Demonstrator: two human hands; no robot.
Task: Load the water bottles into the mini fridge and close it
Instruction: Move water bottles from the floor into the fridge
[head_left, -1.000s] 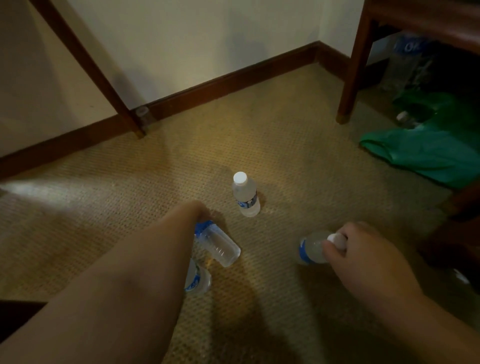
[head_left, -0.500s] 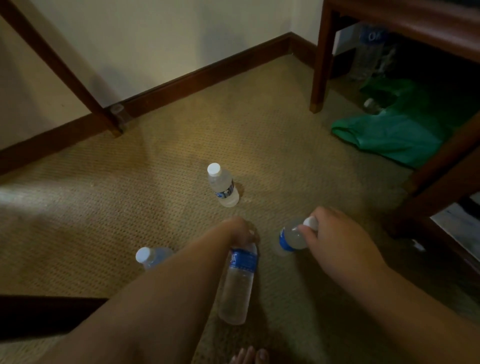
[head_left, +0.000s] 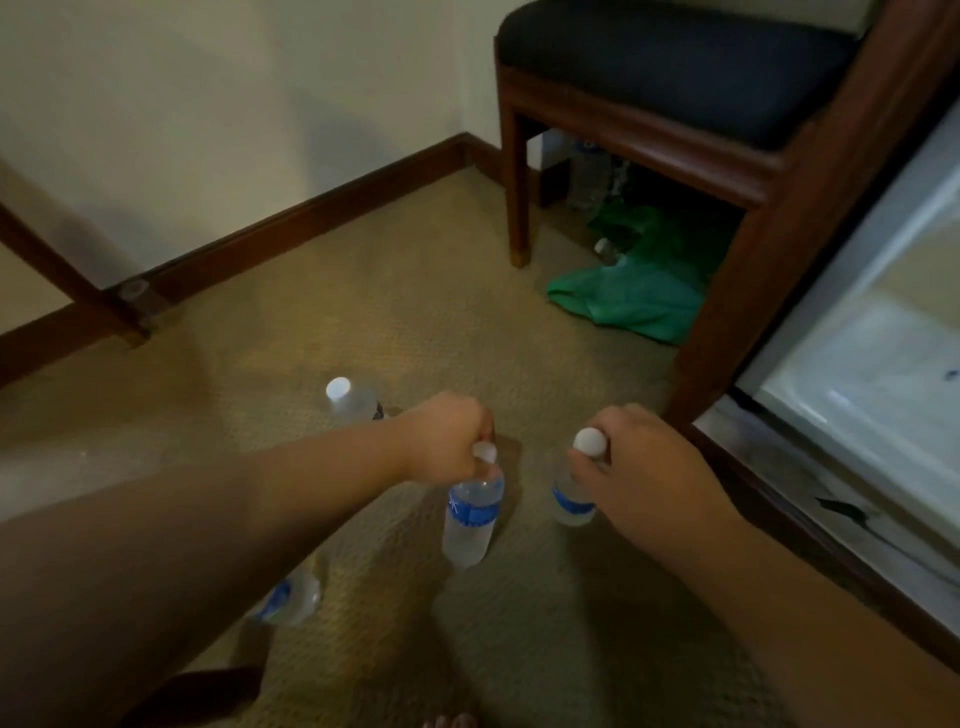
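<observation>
My left hand (head_left: 447, 436) grips a clear water bottle (head_left: 470, 519) with a blue label by its neck, lifted above the carpet. My right hand (head_left: 639, 462) holds a second water bottle (head_left: 571, 499) by its white cap. A third bottle (head_left: 350, 400) stands upright on the carpet behind my left hand. A fourth bottle (head_left: 291, 597) is partly hidden under my left forearm. The open mini fridge (head_left: 862, 374) shows its white inside at the right edge.
A wooden chair (head_left: 675, 104) with a dark seat stands at the back right, a green bag (head_left: 628, 301) and a large bottle (head_left: 587, 176) beneath it. A slanted wooden leg (head_left: 72, 280) meets the baseboard at left. Toes (head_left: 449, 721) show at the bottom edge.
Both hands have lifted their bottles and shifted right toward the fridge. The view has swung right, bringing the chair seat and the open fridge into sight.
</observation>
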